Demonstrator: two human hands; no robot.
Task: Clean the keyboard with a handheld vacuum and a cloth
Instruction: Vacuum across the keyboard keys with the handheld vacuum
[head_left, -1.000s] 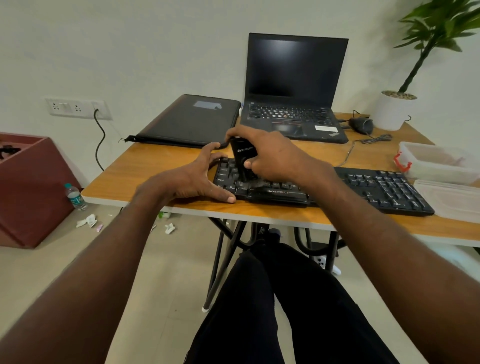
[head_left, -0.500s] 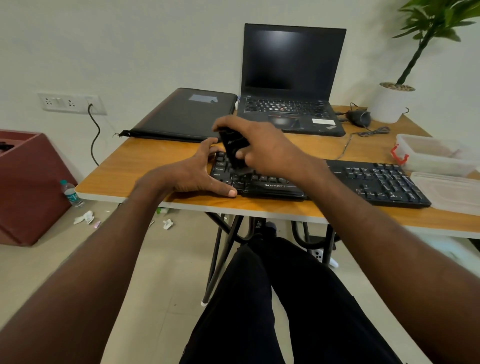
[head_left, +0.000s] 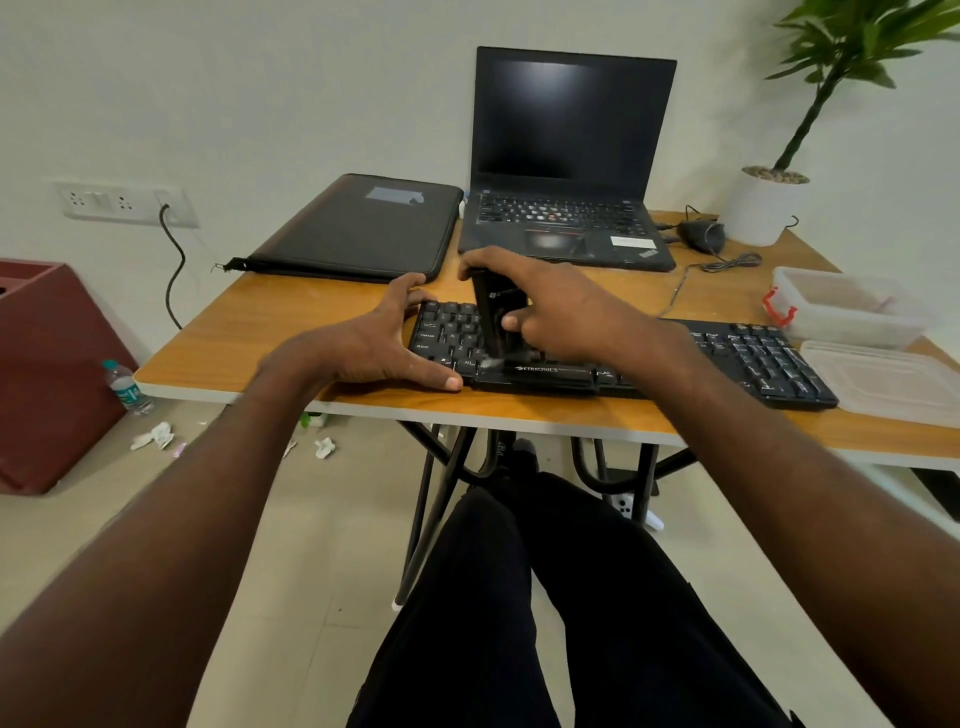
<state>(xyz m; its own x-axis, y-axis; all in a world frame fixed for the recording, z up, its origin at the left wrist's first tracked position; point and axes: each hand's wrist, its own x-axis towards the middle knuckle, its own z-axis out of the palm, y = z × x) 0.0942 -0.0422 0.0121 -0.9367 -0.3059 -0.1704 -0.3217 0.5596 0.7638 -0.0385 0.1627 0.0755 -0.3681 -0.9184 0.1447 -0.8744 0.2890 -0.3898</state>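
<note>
A black keyboard (head_left: 748, 361) lies along the front edge of the wooden table (head_left: 270, 332). My right hand (head_left: 556, 306) grips a small black handheld vacuum (head_left: 496, 312), held upright with its nozzle down on the keys left of the space bar. My left hand (head_left: 374, 345) rests at the keyboard's left end, fingers straight behind the far corner and thumb along the front edge. No cloth is in view.
Behind the keyboard stand an open black laptop (head_left: 566, 171) and a flat black sleeve (head_left: 358, 228). A mouse (head_left: 701, 234), a potted plant (head_left: 769, 208) and clear plastic containers (head_left: 841, 306) fill the right side. A maroon box (head_left: 47, 364) and a bottle (head_left: 127, 387) are on the floor at left.
The vacuum shifted a little across the left keys in my right hand, its nozzle now near the space bar. My left hand kept its place at the keyboard's left end.
</note>
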